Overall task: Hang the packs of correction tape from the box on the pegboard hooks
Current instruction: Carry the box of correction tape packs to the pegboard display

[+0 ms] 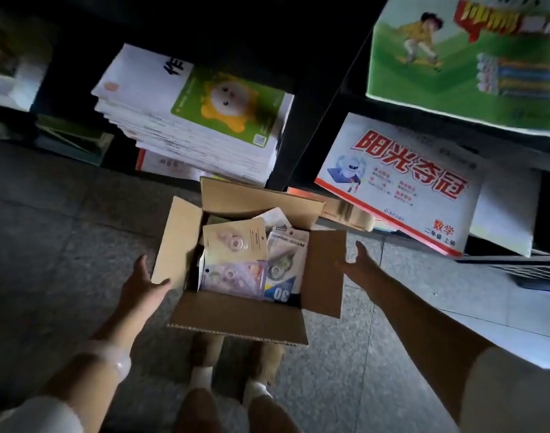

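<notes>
An open cardboard box (236, 320) stands on the grey floor in front of my feet, all its flaps spread out. Several packs of correction tape lie inside: a beige card pack (236, 242) on top, a purple pack (233, 279) below it, and a white and blue pack (286, 260) to the right. My left hand (144, 284) touches the lower edge of the left flap with straight fingers and a raised thumb. My right hand (356, 260) is at the outer edge of the right flap, thumb up, fingertips partly hidden behind the flap. No pegboard is in view.
Dark bookshelves rise behind the box, with a black upright post (292, 135). A stack of white workbooks (189, 120) sits at left, a large white book (398, 189) leans at right, and a green book (467, 64) lies above it. A wire rack (533, 270) juts out at right.
</notes>
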`<action>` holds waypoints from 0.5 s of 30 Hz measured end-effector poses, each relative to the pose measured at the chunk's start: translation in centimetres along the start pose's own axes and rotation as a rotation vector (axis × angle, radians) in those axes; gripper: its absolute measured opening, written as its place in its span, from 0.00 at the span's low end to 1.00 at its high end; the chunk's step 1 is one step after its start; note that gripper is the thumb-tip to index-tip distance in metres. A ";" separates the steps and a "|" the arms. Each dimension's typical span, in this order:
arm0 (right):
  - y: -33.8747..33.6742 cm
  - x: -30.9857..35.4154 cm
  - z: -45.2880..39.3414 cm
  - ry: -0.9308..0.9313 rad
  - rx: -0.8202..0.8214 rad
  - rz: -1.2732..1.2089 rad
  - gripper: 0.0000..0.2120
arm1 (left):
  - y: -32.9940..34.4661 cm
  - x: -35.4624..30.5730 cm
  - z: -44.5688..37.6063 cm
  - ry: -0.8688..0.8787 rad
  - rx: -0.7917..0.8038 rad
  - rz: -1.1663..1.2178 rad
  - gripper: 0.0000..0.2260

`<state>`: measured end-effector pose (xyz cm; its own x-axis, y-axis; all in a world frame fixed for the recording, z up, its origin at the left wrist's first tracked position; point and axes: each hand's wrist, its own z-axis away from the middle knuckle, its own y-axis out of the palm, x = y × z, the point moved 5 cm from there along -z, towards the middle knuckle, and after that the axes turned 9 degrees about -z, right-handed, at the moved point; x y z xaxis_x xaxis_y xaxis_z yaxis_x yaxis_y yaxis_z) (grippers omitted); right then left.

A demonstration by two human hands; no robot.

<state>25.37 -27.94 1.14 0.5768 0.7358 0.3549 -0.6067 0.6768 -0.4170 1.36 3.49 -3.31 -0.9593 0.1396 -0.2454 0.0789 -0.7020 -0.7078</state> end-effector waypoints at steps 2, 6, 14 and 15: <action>0.7 -0.3 -1.9 -0.008 -0.027 -0.032 0.36 | 0.5 0.3 -0.5 0.025 -0.018 0.017 0.26; 2.7 -1.5 -4.5 -0.027 -0.063 0.085 0.24 | 1.0 0.2 -1.2 0.080 -0.019 -0.174 0.05; 1.8 -1.6 -2.6 -0.077 -0.127 0.303 0.13 | 0.1 0.1 0.7 0.190 -0.089 -0.325 0.10; 1.1 -1.3 -1.8 -0.093 -0.123 0.309 0.14 | -0.1 0.4 1.4 0.201 -0.071 -0.315 0.09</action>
<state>24.97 -28.23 -1.30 0.3206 0.9083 0.2686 -0.6713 0.4180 -0.6121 0.54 2.69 -2.40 -0.8679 0.4798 -0.1283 -0.1862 -0.5538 -0.8116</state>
